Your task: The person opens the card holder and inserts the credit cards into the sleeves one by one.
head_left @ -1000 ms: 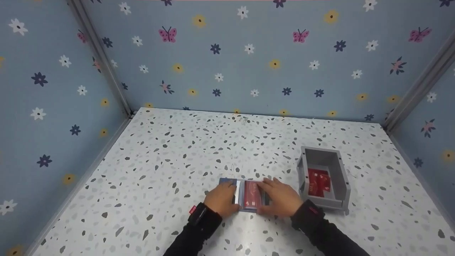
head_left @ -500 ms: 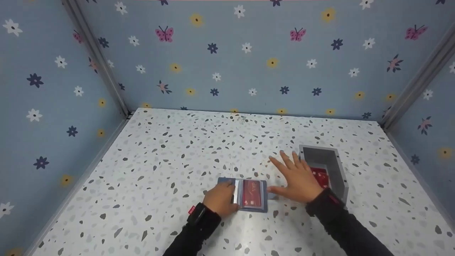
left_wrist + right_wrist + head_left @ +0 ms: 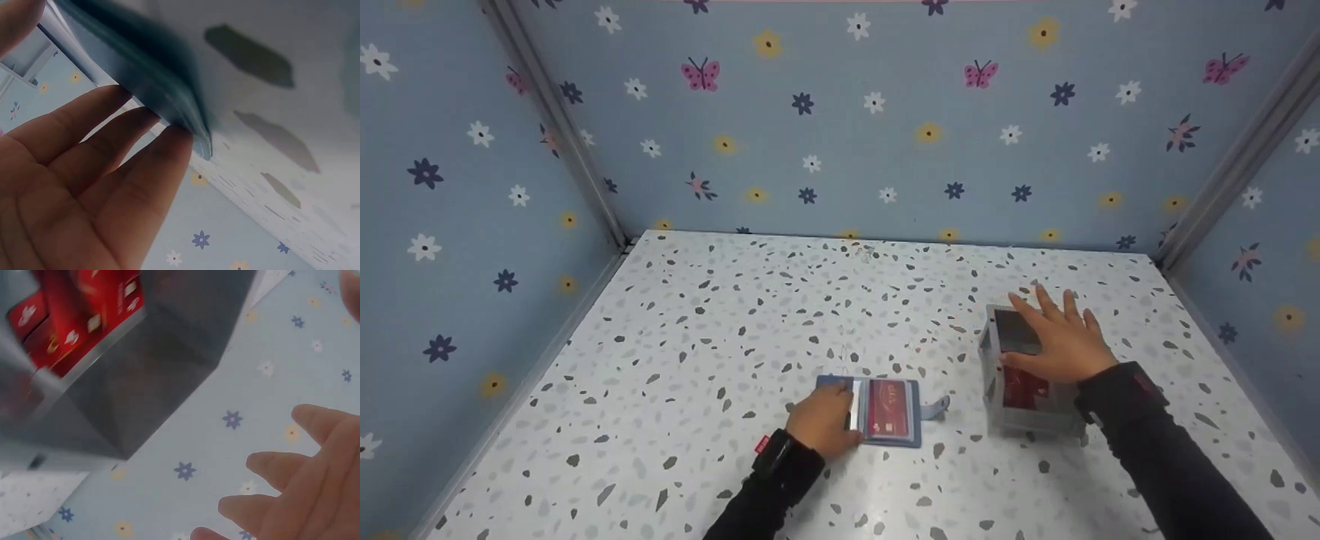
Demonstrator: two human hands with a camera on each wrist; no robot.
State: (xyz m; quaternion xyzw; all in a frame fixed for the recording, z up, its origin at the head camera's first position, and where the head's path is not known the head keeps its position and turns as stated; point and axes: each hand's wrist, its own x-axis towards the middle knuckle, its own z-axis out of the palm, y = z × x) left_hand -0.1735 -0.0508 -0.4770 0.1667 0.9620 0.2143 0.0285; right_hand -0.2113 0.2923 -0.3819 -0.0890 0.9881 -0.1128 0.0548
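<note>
A blue card holder (image 3: pixel 916 441) lies opened out on the table, a red card (image 3: pixel 888 409) showing in its clear right-hand sleeve. Its strap (image 3: pixel 936 408) sticks out to the right. My left hand (image 3: pixel 819 421) presses on its left side; in the left wrist view, the fingers (image 3: pixel 140 180) touch the blue cover with fairly straight tips. My right hand (image 3: pixel 1065 341) is spread over the grey box (image 3: pixel 996 375), holding nothing. Several red cards (image 3: pixel 73 320) lie inside that box, partly hidden in the head view by the hand.
The speckled white table (image 3: pixel 735 315) runs back to a blue flowered wall (image 3: pixel 840 120). More flowered panels with grey metal posts (image 3: pixel 559 120) border the left and right sides. The box's raised walls surround the cards.
My right hand has lifted off the card holder and moved right and away, to above the grey box. That uncovered the red card and the strap. My left hand has stayed put.
</note>
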